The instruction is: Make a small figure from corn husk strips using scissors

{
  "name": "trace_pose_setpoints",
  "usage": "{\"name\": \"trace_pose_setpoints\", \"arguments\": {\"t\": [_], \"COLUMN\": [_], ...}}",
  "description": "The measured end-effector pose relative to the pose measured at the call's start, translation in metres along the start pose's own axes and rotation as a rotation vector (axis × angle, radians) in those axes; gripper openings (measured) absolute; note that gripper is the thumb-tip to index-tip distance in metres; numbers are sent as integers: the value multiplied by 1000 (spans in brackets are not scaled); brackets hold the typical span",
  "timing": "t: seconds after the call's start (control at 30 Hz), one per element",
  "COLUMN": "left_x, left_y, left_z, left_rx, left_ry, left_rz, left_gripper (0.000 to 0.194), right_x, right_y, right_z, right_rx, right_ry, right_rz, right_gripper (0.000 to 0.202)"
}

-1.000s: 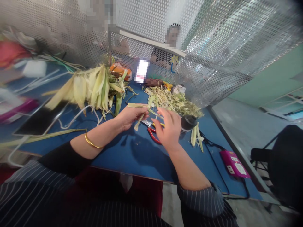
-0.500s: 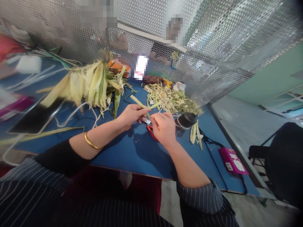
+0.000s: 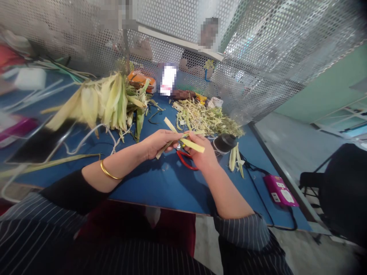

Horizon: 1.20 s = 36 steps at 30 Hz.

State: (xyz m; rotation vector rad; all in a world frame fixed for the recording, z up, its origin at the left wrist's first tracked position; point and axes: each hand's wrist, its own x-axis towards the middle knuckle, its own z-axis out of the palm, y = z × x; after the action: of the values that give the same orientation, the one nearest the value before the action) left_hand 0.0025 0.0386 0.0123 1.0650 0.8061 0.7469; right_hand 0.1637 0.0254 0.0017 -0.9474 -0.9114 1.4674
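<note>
Pale yellow-green corn husk strips (image 3: 195, 145) cross one another between my two hands, their ends sticking out on several sides. My left hand (image 3: 162, 143) is closed, pinching the strips near the crossing. My right hand (image 3: 202, 154) grips them from the other side with its fingers bent. Beneath my hands lie red-handled scissors (image 3: 186, 162) on the blue table, their blades mostly hidden. Just right of my right hand is a spool of black thread (image 3: 225, 143).
A bundle of corn husks (image 3: 106, 101) lies at back left, a heap of husk shreds (image 3: 203, 116) at back centre. A dark tablet (image 3: 43, 141) and white cable (image 3: 86, 141) lie left. A purple box (image 3: 279, 191) with black cord sits right. A perforated metal screen (image 3: 172, 46) stands behind.
The husk strips have turned, and one wide end now points right over my right hand. My right hand has rolled open-side up and shifted slightly right. More of the scissors' red handles shows.
</note>
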Motion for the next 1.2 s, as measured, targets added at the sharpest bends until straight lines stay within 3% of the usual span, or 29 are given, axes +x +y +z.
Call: {"name": "trace_pose_setpoints", "arguments": {"t": [0.07,0.23,0.33,0.5,0.67,0.8,0.93,1.0,1.07,1.13,1.2], "left_x": [-1,-4,-5,-5,-9,-9,-7,-7,-7,-7,-6], "left_y": [-1,-1,-3,-3,0,-1,-1,0,0,-3,-6], "left_z": [1,4,6,8,9,9,8,7,7,8,8], "left_rx": [-1,5,77,155,239,233,170,190,259,346,406], "left_ry": [-18,-51,-27,-56,-81,-64,-44,-40,-29,-27,-64], "left_rz": [-4,20,26,0,17,24,-4,-15,-9,5,31], "left_gripper": [23,34,25,24,33,28,38,41,40,41,42], "right_x": [0,1,-1,-3,-2,2,7,7,5,2,-2], "right_y": [1,7,8,6,8,7,-1,-8,-15,-19,-19], "right_z": [0,0,2,4,4,0,-11,-16,-17,-14,-8], "right_rx": [12,-155,-263,-416,-377,-408,-515,-639,-839,-1042,-1119], "right_ry": [-1,51,68,217,275,242,172,285,413,349,103], "right_rz": [-7,-128,-146,-214,-292,-298,-223,-345,-578,-737,-710], "right_gripper": [19,19,23,24,21,23,28,30,35,28,18]}}
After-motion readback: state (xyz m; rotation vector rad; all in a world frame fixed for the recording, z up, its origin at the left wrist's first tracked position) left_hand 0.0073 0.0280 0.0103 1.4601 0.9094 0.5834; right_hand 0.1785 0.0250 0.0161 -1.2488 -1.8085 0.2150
